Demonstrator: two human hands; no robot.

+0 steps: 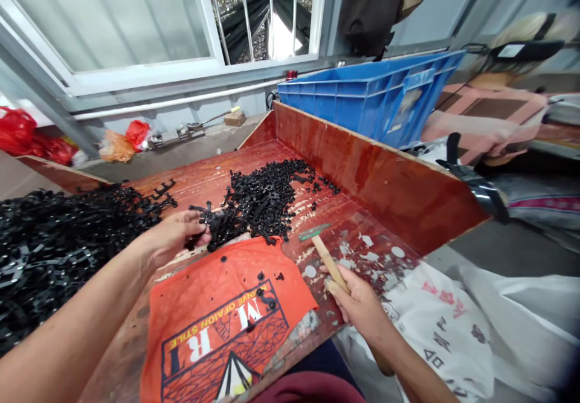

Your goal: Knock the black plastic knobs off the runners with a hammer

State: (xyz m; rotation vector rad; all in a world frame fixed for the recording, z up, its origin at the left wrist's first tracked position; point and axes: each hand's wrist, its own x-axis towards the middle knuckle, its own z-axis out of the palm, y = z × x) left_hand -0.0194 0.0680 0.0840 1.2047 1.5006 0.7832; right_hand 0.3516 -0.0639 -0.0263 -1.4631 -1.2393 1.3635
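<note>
My right hand (pixel 360 302) is wrapped round the wooden handle of a small hammer (pixel 324 252); its thin, greenish head rests on or just above the red tabletop. With fingers curled, my left hand (pixel 179 234) grips some small black plastic pieces (pixel 207 212) at the near-left edge of a heap of small black parts (pixel 265 197). Exactly how many pieces it holds is hidden by the fingers. Below that heap an orange printed cloth (pixel 226 318) lies on the table, with several loose black bits on it.
A large pile of black linked pieces (pixel 49 252) covers the left side. A red wooden board (pixel 376 173) walls the right, with a blue crate (pixel 362 98) behind it. White sacks (pixel 444 324) lie at lower right. Plastic bags (pixel 122 143) sit on the ledge.
</note>
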